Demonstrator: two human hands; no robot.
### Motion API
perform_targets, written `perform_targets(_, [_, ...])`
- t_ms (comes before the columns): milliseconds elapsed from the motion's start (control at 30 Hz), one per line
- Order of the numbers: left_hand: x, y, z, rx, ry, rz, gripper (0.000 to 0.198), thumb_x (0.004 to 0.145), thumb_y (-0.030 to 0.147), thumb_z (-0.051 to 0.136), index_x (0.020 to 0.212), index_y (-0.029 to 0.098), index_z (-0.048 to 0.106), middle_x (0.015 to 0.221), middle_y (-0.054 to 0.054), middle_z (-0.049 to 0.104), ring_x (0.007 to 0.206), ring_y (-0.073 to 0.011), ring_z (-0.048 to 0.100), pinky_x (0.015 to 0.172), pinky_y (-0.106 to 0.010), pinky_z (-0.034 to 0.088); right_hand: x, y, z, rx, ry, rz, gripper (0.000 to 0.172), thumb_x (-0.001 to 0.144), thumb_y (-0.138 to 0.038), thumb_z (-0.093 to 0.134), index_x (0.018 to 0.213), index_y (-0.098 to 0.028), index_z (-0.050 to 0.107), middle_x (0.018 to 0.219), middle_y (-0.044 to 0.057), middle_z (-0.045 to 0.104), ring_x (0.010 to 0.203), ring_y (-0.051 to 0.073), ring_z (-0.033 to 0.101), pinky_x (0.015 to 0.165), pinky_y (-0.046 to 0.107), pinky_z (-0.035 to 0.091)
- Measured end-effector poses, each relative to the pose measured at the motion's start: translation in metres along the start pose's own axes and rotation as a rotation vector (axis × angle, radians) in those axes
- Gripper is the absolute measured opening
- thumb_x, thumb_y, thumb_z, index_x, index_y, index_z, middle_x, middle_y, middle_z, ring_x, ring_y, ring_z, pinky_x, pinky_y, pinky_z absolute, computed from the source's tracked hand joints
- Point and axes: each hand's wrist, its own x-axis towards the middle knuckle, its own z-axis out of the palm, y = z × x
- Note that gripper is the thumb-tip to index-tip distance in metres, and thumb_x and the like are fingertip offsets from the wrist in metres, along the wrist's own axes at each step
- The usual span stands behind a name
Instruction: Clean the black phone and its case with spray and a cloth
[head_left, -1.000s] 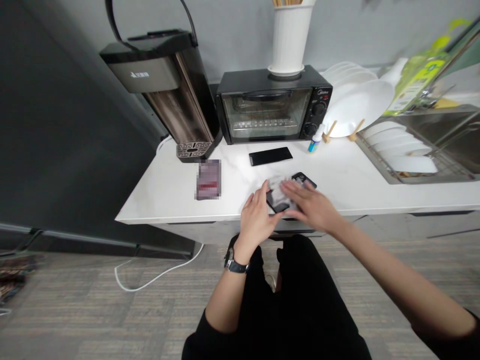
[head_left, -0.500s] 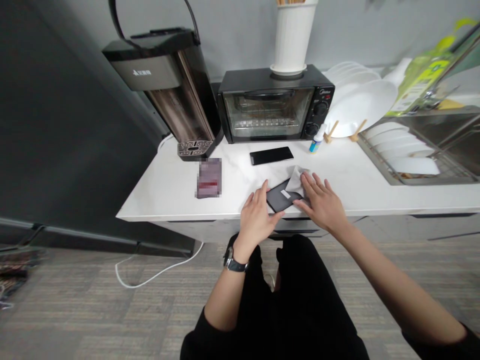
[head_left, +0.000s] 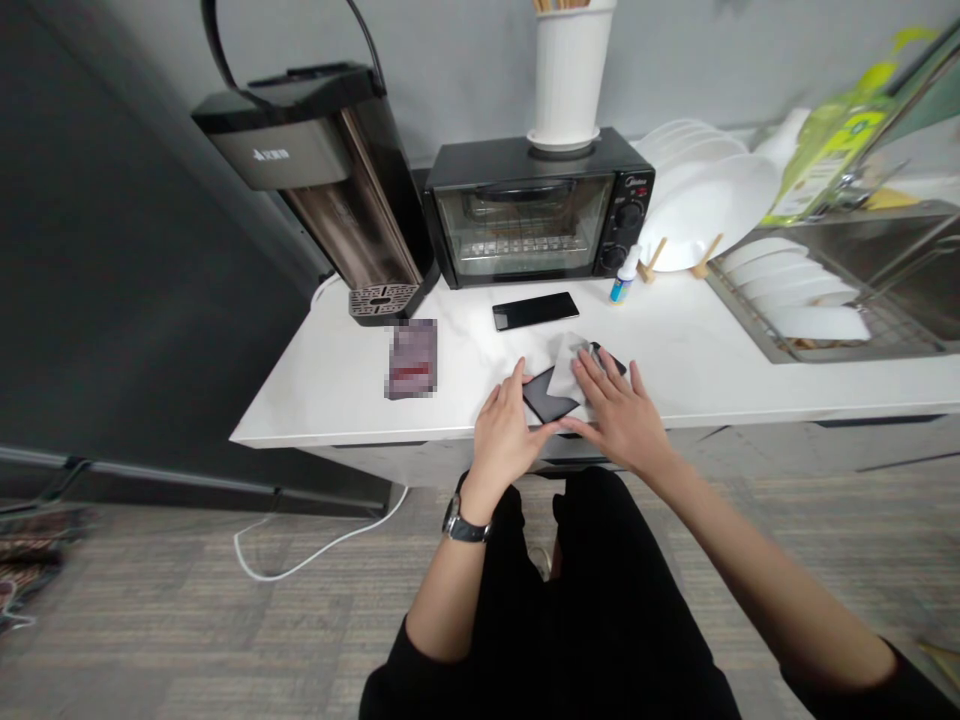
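A black phone (head_left: 546, 397) lies face down near the front edge of the white counter (head_left: 337, 380). My left hand (head_left: 506, 432) pinches its near left corner between thumb and fingers and holds it still. My right hand (head_left: 616, 412) lies flat, fingers stretched out, pressing a grey cloth (head_left: 564, 362) onto the phone's far end.
A second black phone (head_left: 535, 310) lies further back, and a blurred card (head_left: 412, 358) to the left. Behind stand a toaster oven (head_left: 534, 208) with a white holder (head_left: 566, 70) on top, a water dispenser (head_left: 330, 180), a small bottle (head_left: 622, 277), white plates (head_left: 709, 205) and a dish rack (head_left: 810, 300).
My right hand slid the cloth back and forth across the phone; it now sits a little left of half a second ago. My left hand stayed on the near corner.
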Motion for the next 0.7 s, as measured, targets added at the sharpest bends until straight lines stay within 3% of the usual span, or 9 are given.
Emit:
perform_targets(167, [0.002, -0.004, 0.002, 0.045, -0.028, -0.014, 0.101, 0.085, 0.011, 0.071, 0.169, 0.021, 0.018, 0.155, -0.016, 0.059, 0.142, -0.033, 0.06, 0.122, -0.053, 0.048, -0.001, -0.049, -0.003, 0.163, -0.085, -0.158, 0.086, 0.104, -0.074, 0.039, 0.171, -0.022, 0.03, 0.175, 0.012, 0.035, 0.165, 0.035, 0.029, 0.132, 0.072, 0.017])
perform_targets(300, [-0.001, -0.002, 0.002, 0.101, -0.01, 0.001, 0.103, 0.076, -0.001, 0.058, 0.169, 0.02, 0.018, 0.15, -0.015, 0.063, 0.141, -0.0315, 0.061, 0.123, -0.053, 0.048, -0.003, -0.061, -0.008, 0.229, -0.123, -0.236, 0.083, 0.104, -0.073, 0.041, 0.169, -0.023, 0.034, 0.174, 0.012, 0.037, 0.162, 0.034, 0.036, 0.133, 0.072, 0.015])
perform_targets(400, [-0.003, 0.002, 0.0, 0.097, -0.015, 0.006, 0.102, 0.079, 0.003, 0.063, 0.169, 0.021, 0.018, 0.152, -0.015, 0.061, 0.142, -0.0317, 0.06, 0.125, -0.054, 0.045, -0.008, -0.05, -0.01, 0.201, -0.102, -0.215, 0.086, 0.104, -0.073, 0.04, 0.173, -0.024, 0.022, 0.174, 0.012, 0.037, 0.161, 0.033, 0.038, 0.133, 0.072, 0.016])
perform_targets(500, [-0.003, 0.003, -0.002, 0.052, -0.015, 0.018, 0.099, 0.087, 0.023, 0.077, 0.168, 0.022, 0.019, 0.154, -0.015, 0.06, 0.142, -0.0322, 0.059, 0.125, -0.054, 0.044, -0.014, -0.025, -0.008, 0.128, -0.041, -0.114, 0.086, 0.105, -0.071, 0.04, 0.174, -0.024, 0.016, 0.174, 0.012, 0.037, 0.162, 0.035, 0.037, 0.132, 0.072, 0.018])
perform_targets(600, [-0.002, 0.002, -0.002, 0.029, 0.007, 0.03, 0.101, 0.09, 0.038, 0.082, 0.168, 0.024, 0.02, 0.153, -0.013, 0.06, 0.141, -0.0313, 0.06, 0.125, -0.053, 0.044, -0.018, 0.004, -0.008, 0.037, 0.045, 0.051, 0.083, 0.107, -0.068, 0.036, 0.174, -0.023, 0.019, 0.172, 0.014, 0.04, 0.161, 0.04, 0.036, 0.13, 0.077, 0.016])
perform_targets(700, [-0.002, 0.001, -0.002, 0.036, 0.007, 0.028, 0.102, 0.089, 0.038, 0.083, 0.168, 0.024, 0.02, 0.152, -0.013, 0.06, 0.14, -0.0314, 0.061, 0.124, -0.053, 0.044, -0.013, 0.023, -0.008, -0.013, 0.079, 0.151, 0.082, 0.107, -0.069, 0.031, 0.171, -0.018, 0.028, 0.169, 0.016, 0.046, 0.162, 0.045, 0.03, 0.126, 0.081, 0.015])
